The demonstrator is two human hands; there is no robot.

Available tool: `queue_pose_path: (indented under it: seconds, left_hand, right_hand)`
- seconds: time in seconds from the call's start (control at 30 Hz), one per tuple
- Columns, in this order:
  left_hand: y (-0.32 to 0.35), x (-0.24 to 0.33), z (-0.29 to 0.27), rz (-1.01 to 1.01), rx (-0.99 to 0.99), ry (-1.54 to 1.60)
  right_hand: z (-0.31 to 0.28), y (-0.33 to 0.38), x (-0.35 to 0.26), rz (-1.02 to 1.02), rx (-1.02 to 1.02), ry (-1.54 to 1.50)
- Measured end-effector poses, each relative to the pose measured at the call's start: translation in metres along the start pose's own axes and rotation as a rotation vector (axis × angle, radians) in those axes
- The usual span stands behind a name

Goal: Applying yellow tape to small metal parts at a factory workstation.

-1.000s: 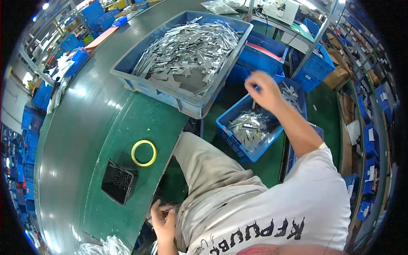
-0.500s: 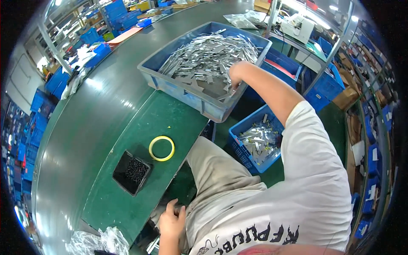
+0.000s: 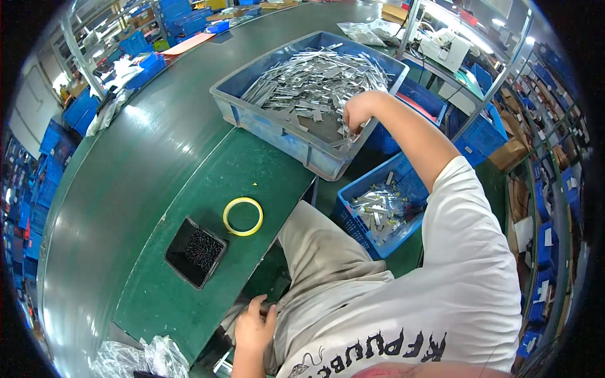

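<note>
My right hand (image 3: 361, 112) reaches over the near right corner of a large blue bin (image 3: 277, 135). Its fingers are curled downward among flat silvery metal strips (image 3: 315, 72), and the fingertips are partly hidden, so what they pinch is unclear. Close to my lap, my left hand (image 3: 254, 326) hangs beside the table edge, thumb and fingers apart with nothing seen in them. On the green tabletop (image 3: 157, 290) lie a roll of yellow tape (image 3: 259, 225) and a black tray (image 3: 171, 255) holding many small black parts (image 3: 203, 249).
A blue crate (image 3: 356, 230) with metal pieces and clear bags stands below the table by my right leg. Crumpled clear plastic (image 3: 138, 358) lies at the table's near left end. A metal post (image 3: 498, 82) and shelving rise on the right. Plastic bags (image 3: 368, 31) lie behind the bin.
The view has shifted slightly. My right hand stays at the bin's near right corner, its fingers still down at the metal strips. My left hand stays about where it was.
</note>
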State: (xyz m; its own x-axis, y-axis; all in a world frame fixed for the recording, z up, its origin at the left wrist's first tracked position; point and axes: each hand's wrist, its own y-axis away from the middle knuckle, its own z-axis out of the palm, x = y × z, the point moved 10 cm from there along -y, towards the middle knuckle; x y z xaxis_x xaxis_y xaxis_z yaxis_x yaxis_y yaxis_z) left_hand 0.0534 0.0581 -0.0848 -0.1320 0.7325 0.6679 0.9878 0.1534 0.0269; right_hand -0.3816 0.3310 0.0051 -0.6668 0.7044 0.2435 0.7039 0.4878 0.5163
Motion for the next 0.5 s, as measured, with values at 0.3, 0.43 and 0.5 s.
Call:
queue_pose_path:
  seconds: [0.3, 0.43, 0.5]
  left_hand:
    - [-0.001, -0.002, 0.007, 0.019, -0.014, 0.01]
    - [0.0, 0.004, 0.005, -0.026, -0.047, -0.004]
    - [0.002, 0.003, 0.005, -0.079, -0.078, 0.014]
  right_hand:
    - [-0.051, 0.051, -0.06, 0.039, 0.1, -0.111]
    - [-0.043, 0.05, -0.051, 0.005, 0.104, -0.184]
    - [-0.064, 0.064, -0.045, 0.033, 0.273, -0.222]
